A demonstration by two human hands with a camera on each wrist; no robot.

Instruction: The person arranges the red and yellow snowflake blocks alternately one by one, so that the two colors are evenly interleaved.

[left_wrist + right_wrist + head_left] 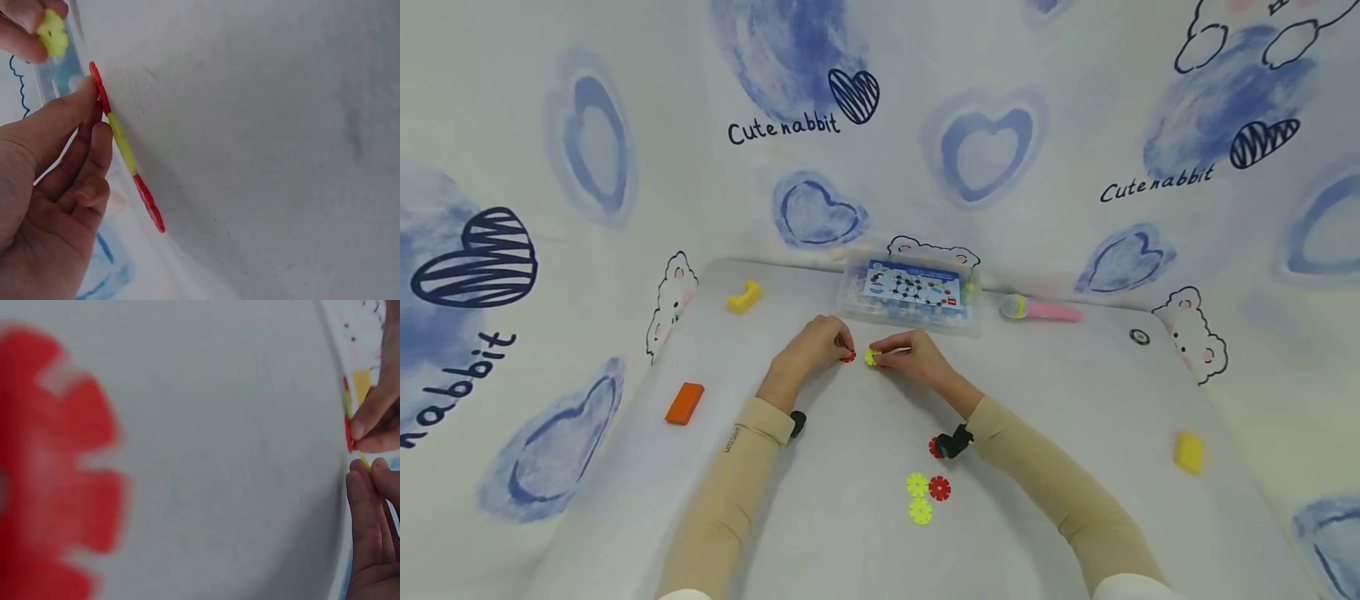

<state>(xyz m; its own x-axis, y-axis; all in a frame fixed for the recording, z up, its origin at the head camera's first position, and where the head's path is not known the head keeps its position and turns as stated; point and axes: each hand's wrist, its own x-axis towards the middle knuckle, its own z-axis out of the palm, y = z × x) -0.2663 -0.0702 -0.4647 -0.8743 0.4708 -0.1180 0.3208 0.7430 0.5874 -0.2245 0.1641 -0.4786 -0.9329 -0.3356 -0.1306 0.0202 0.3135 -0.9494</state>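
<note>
My left hand (811,346) pinches the end of a short chain of notched plastic discs (123,144), red, yellow and red in a row, as the left wrist view shows. Facing it, my right hand (917,358) holds a single yellow notched disc (871,357) between thumb and fingers. A small gap separates this disc from the chain in the head view. Nearer my body lie two loose yellow discs (917,484) and a red disc (939,488). Another red disc (933,447) is partly hidden behind the camera on my right wrist.
Behind my hands stands a clear plastic box (910,321) with a printed label. A pink toy microphone (1052,312) and a small round item (1139,337) lie to the right, a yellow block (1189,452) farther out. A yellow curved piece (743,297) and an orange block (684,403) lie left.
</note>
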